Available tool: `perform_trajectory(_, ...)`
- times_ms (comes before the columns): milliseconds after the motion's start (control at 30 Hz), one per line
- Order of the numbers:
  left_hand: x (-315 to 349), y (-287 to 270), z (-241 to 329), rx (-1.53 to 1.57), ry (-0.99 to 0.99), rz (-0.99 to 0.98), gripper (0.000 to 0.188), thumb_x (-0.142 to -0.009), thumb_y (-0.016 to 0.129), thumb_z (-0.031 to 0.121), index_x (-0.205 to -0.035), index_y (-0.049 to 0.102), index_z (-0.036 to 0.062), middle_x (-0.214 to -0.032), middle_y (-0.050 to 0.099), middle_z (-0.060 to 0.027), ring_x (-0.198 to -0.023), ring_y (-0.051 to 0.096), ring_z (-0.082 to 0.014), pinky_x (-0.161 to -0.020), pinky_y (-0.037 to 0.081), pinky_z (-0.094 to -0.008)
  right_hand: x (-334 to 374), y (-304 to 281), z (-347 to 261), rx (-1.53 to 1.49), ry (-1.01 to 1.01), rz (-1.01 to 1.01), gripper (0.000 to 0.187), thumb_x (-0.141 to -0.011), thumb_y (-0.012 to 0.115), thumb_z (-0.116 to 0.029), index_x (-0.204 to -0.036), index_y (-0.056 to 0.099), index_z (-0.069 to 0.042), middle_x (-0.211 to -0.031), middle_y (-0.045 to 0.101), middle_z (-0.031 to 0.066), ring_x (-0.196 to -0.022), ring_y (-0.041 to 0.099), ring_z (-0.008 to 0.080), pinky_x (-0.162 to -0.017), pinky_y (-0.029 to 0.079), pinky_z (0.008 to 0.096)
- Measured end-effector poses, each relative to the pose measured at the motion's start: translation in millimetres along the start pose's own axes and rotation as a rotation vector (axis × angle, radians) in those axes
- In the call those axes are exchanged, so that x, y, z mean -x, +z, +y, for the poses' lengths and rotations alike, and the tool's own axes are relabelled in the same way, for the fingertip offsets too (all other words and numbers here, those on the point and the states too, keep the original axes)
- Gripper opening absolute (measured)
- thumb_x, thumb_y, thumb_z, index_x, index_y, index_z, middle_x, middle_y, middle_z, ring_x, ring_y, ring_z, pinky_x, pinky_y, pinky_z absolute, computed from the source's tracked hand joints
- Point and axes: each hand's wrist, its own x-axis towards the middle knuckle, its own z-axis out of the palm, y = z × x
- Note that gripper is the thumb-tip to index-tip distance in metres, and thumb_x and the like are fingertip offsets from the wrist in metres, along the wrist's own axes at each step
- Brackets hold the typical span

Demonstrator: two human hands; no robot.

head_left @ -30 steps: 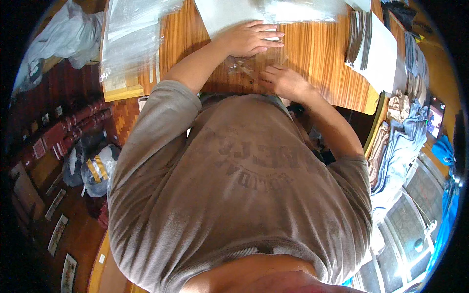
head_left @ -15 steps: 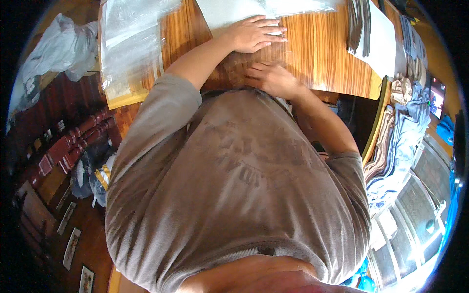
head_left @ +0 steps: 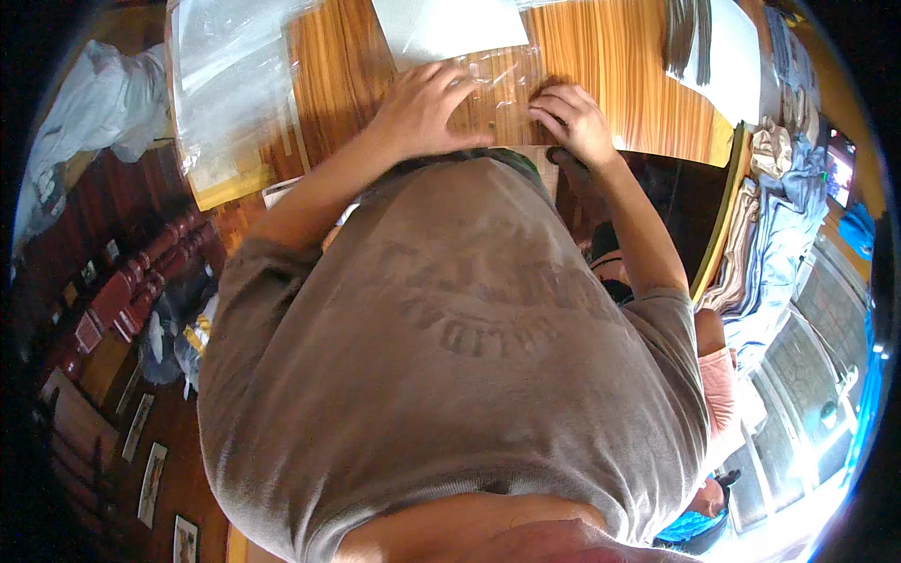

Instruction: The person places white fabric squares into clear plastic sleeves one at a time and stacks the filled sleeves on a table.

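Note:
Between my hands a crinkled clear plastic bag (head_left: 507, 73) lies on the wood-striped tabletop. My left hand (head_left: 418, 111) rests at its left side, fingers spread and thumb stretched toward the table's near edge. At the bag's right lower corner, my right hand (head_left: 580, 124) has its fingers bent together and seems to pinch the film; its thumb is partly hidden. A white sheet (head_left: 450, 30) lies just beyond my left fingertips, its near corner close to the bag.
Clear plastic bags (head_left: 225, 94) are piled at the table's left. Dark strips (head_left: 690, 42) lie on a white board (head_left: 737, 66) at right. Folded trousers (head_left: 765, 253) are stacked farther right. Another person's pink sleeve (head_left: 718, 389) shows beside my right arm. A whitish plastic sack (head_left: 108, 98) hangs at left.
My left hand has drawn back left and nearer to me, off the white sheet. My right hand has moved right and slightly farther away. Another person has come into view at right.

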Motion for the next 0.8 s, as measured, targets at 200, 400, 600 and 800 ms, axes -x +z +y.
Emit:
perform_trajectory(200,71.6,20.5,16.8,0.011,-0.201,0.089,0.028,-0.091,0.08,0.031,-0.108,0.077,0.009,-0.112,0.073,-0.0042,-0.106,0.067,-0.0285,-0.092,0.055,-0.04,5.8,19.6,19.5,-0.129,0.152,0.105,0.015,-0.088,0.085,-0.022,-0.095,0.08,-0.009,-0.107,0.073,0.0067,-0.107,0.067,0.0293,-0.093,0.055,0.0423)
perform_trajectory(400,73.3,25.7,22.9,0.038,-0.386,0.238,0.014,-0.092,0.08,0.021,-0.091,0.079,0.0071,-0.106,0.076,-0.0029,-0.1,0.068,-0.0277,-0.086,0.055,-0.0396,6.3,21.1,21.3,-0.088,0.213,0.169,0.02,-0.087,0.087,-0.028,-0.09,0.08,-0.01,-0.107,0.073,0.0048,-0.104,0.066,0.0293,-0.091,0.052,0.0422)
perform_trajectory(600,65.0,31.5,20.7,0.023,-0.418,0.337,0.017,-0.088,0.085,0.019,-0.084,0.076,0.0047,-0.106,0.076,-0.0028,-0.098,0.068,-0.028,-0.084,0.054,-0.0405,9.1,29.0,15.9,0.023,0.303,0.316,0.018,-0.086,0.088,-0.027,-0.085,0.079,-0.012,-0.11,0.073,0.0028,-0.107,0.064,0.0298,-0.094,0.049,0.0427)
perform_trajectory(800,67.0,39.2,18.2,-0.01,-0.446,0.339,0.024,-0.083,0.09,0.023,-0.079,0.072,0.0075,-0.108,0.074,-0.0041,-0.099,0.067,-0.0281,-0.085,0.053,-0.0425,19.2,43.6,16.4,0.018,0.303,0.423,0.018,-0.083,0.089,-0.025,-0.086,0.076,-0.013,-0.114,0.072,0.0066,-0.112,0.063,0.0307,-0.097,0.048,0.0445)
